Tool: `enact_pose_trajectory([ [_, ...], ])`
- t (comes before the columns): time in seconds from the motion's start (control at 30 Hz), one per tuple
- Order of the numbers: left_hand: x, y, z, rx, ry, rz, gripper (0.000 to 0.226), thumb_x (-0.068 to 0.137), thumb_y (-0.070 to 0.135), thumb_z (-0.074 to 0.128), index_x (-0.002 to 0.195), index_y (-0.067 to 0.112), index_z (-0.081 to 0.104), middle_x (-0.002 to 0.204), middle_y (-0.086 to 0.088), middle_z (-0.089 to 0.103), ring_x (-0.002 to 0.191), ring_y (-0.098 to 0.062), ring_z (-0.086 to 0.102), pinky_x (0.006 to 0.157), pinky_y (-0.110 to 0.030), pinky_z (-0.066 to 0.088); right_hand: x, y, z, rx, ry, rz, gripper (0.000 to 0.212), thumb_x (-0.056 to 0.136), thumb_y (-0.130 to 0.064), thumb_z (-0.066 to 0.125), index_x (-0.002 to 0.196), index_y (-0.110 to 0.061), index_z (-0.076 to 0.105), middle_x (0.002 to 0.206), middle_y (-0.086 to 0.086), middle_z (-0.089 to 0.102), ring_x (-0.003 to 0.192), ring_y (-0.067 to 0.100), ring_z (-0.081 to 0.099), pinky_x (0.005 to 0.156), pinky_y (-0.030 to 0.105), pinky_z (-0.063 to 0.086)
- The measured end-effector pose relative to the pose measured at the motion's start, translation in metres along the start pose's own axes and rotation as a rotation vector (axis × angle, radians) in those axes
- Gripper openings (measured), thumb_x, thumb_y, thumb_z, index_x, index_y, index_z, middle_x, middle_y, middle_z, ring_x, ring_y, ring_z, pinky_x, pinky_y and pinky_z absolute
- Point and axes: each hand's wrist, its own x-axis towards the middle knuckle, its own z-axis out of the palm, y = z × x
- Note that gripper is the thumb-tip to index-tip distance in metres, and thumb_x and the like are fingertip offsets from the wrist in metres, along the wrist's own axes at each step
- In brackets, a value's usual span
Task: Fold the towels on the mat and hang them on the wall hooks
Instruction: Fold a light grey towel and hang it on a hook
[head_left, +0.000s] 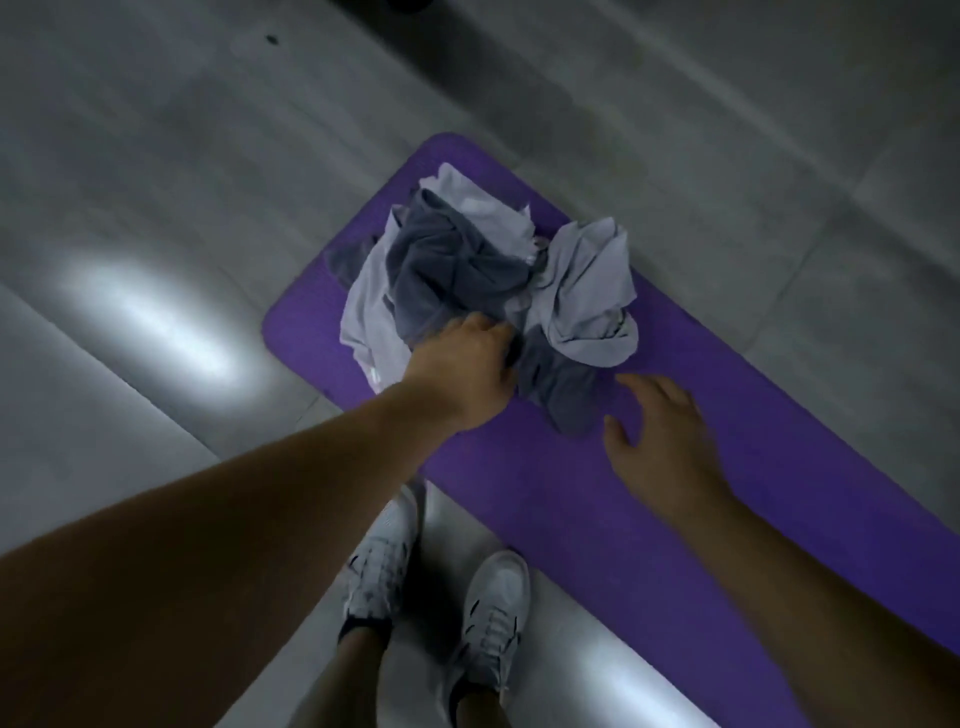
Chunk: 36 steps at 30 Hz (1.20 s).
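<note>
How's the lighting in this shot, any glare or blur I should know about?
Head view: dim overall; two bright glare patches on the glossy floor; slight blur on the left hand gripping the dark towel and on the open right hand; the purple mat reads clearly.

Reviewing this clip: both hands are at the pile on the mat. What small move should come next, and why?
Probably lift the dark towel clear of the pile. The left hand curls its fingers into it, the right hand hovers open near its closer end, and it lies crumpled among the light towels on the mat, so nothing can be folded yet.
</note>
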Motion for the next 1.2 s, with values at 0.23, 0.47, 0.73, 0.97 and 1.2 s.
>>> enact_pose_trajectory([
  [0.23, 0.138, 0.008, 0.078, -0.116, -0.070, -0.021, 0.036, 0.098, 0.025, 0.052, 0.132, 0.013, 0.051, 0.131, -0.012, 0.049, 0.118, -0.034, 0.051, 0.091, -0.045, 0.049, 0.123, 0.065, 0.052, 0.041, -0.031, 0.035, 0.055, 0.094, -0.028, 0.062, 0.145, -0.018, 0.046, 0.147, 0.008, 0.040, 0.132, 0.029, 0.039, 0.107, 0.033, 0.035],
  [0.47, 0.235, -0.002, 0.119, -0.257, 0.058, -0.004, 0.014, 0.092, 0.019, 0.047, 0.104, 0.012, 0.050, 0.116, -0.016, 0.056, 0.096, -0.037, 0.059, 0.075, -0.045, 0.050, 0.233, 0.096, 0.102, 0.114, -0.021, 0.057, 0.071, 0.089, -0.042, 0.067, 0.152, -0.030, 0.036, 0.162, 0.009, 0.016, 0.145, 0.035, 0.027, 0.116, 0.046, 0.032],
  [0.73, 0.248, -0.003, 0.117, -0.621, 0.013, 0.007, 0.032, 0.086, 0.024, 0.059, 0.115, 0.012, 0.055, 0.084, -0.011, 0.071, 0.080, -0.025, 0.068, 0.080, -0.045, 0.056, 0.247, 0.094, 0.106, 0.173, -0.014, -0.032, 0.060, 0.092, -0.026, 0.066, 0.147, -0.030, 0.043, 0.146, 0.011, 0.044, 0.132, 0.030, 0.046, 0.103, 0.032, 0.038],
  [0.97, 0.163, 0.055, 0.032, -1.075, -0.201, -0.105, 0.029, 0.094, -0.001, 0.054, 0.065, 0.001, 0.052, 0.064, -0.009, 0.051, 0.066, -0.018, 0.052, 0.067, -0.026, 0.045, 0.164, 0.066, 0.021, 0.374, 0.152, -0.028, 0.036, 0.088, -0.008, 0.067, 0.123, -0.017, 0.067, 0.114, 0.005, 0.056, 0.104, 0.017, 0.058, 0.083, 0.010, 0.038],
  [1.2, 0.059, 0.119, -0.087, -1.158, -0.273, 0.040, 0.057, 0.088, 0.038, 0.067, 0.104, -0.015, 0.050, 0.101, -0.037, 0.056, 0.096, -0.049, 0.060, 0.086, -0.060, 0.053, 0.054, 0.022, -0.113, 0.433, 0.150, -0.024, 0.036, 0.080, 0.001, 0.067, 0.113, -0.014, 0.070, 0.101, 0.000, 0.059, 0.093, 0.013, 0.061, 0.082, 0.017, 0.045],
])
